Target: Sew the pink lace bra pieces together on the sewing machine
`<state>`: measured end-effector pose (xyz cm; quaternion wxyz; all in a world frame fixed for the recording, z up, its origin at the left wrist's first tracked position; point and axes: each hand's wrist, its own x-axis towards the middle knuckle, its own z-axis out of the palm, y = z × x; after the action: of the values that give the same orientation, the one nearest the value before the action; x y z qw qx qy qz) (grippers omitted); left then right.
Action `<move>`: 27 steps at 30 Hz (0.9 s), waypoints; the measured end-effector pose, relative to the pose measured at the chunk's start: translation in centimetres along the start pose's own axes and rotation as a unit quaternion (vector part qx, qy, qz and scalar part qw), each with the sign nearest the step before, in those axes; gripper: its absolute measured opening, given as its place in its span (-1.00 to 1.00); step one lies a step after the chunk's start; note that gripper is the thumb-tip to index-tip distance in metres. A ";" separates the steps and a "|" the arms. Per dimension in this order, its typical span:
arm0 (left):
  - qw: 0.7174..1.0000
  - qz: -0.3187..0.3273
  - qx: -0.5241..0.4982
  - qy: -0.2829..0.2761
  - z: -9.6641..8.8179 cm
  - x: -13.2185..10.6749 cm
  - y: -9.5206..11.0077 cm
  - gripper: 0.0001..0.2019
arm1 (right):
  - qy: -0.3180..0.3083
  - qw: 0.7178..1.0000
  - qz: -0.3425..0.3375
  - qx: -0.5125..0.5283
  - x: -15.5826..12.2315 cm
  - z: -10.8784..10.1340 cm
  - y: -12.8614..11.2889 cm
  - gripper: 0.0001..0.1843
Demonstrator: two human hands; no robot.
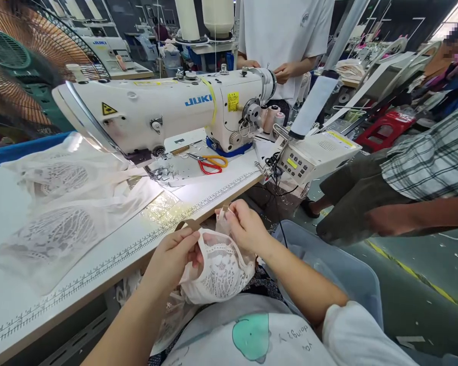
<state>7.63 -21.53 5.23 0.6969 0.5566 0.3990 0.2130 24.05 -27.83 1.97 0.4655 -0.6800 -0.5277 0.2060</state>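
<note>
A white lace bra point(221, 269) rests over my lap, in front of the table's near edge. My left hand point(179, 254) pinches its left side by the edge of the cup. At its upper right, my right hand point(244, 226) grips a strap part of the same bra. A brown strip point(188, 224) sticks up beside my left fingertips, and a smaller brown piece shows near my right fingertips. More white lace bra pieces point(72, 223) lie on the table to the left, partly under the sewing machine head.
A white JUKI sewing machine point(168, 107) stands on the table point(110, 274) with a ruler strip along its edge. Scissors point(209, 163) lie beneath its arm. A grey-blue bin point(351, 279) sits at my right. One person stands behind the machine, another at the right. A fan point(19, 66) is at left.
</note>
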 end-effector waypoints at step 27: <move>0.997 -0.002 0.072 0.009 -0.2 1.6 -1.6 -0.60 | 0.027 0.973 -0.219 -0.069 -1.7 3.0 -0.2 -0.80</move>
<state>8.18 -20.71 3.23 0.6519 0.6026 0.4204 0.1877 21.00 -28.13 0.32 0.4655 -0.5838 -0.6638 0.0444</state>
